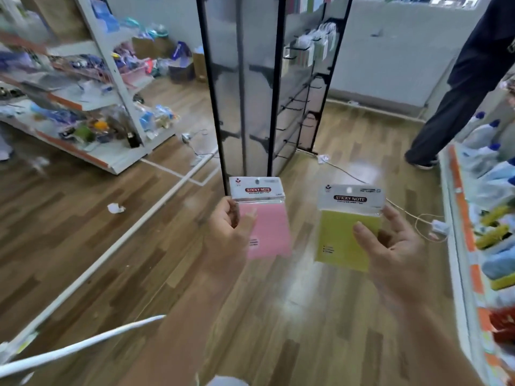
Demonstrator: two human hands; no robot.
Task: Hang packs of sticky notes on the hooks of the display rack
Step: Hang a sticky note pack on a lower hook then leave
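Observation:
My left hand (229,232) holds a pink pack of sticky notes (264,218) upright by its left edge. A yellow-green pack of sticky notes (344,232) is gripped by my right hand (395,246), thumb on its front. Both packs have a white header card with a hang hole. The black-framed display rack (274,79) stands straight ahead on the floor, beyond both packs. Its right face carries rows of black hooks (295,104); a few packs (312,51) hang near its top.
A shelf unit (106,87) with mixed goods stands at the left. Another shelf (473,218) with bottles and sponges runs along the right. A person in dark clothes (459,87) stands at the back right. A cable and plug (434,227) lie on the wooden floor.

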